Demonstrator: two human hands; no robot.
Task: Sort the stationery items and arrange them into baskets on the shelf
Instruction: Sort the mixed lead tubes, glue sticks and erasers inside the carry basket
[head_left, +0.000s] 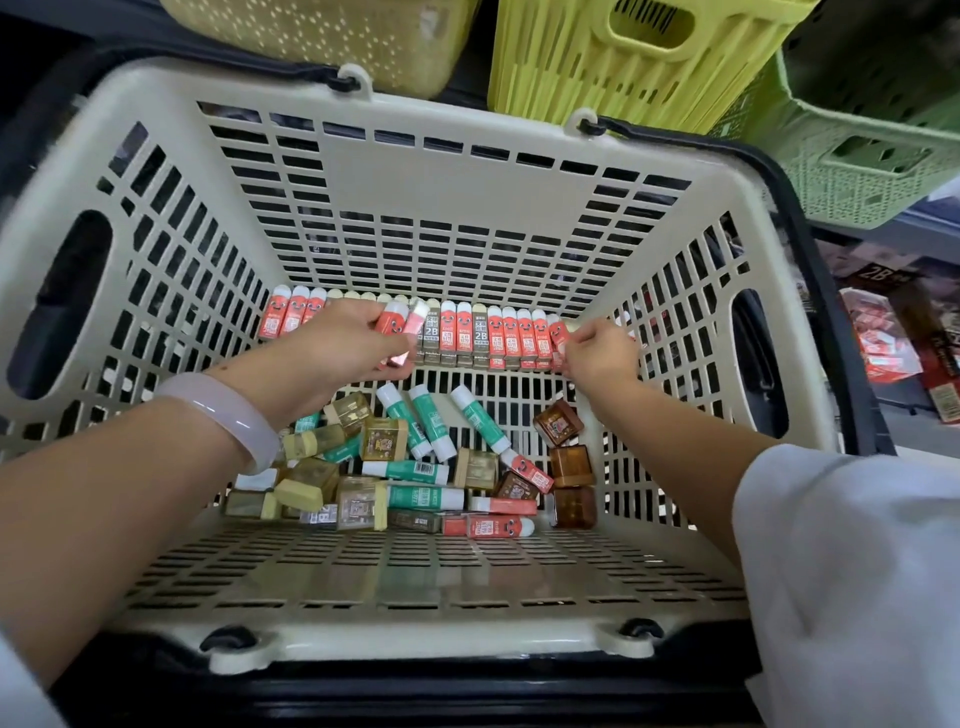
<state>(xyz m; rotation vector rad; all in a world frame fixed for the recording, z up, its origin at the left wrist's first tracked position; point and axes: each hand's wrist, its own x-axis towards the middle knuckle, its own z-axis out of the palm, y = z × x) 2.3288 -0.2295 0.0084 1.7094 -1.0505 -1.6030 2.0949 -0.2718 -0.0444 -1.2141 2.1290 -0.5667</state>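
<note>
Left hand (345, 338) pinching two red erasers (401, 325) over the row (467, 332) against the cream basket (415, 176) far wall, probably to slot in; right hand (597, 353) closed on the row's end, steadying.

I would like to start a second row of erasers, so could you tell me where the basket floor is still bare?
The floor strip between the standing row of erasers and the loose pile is bare, though narrow. The right front corner beyond the brown boxes looks free too. The left and middle are crowded with the pile, and both the left hand and right hand occupy the row.
</note>
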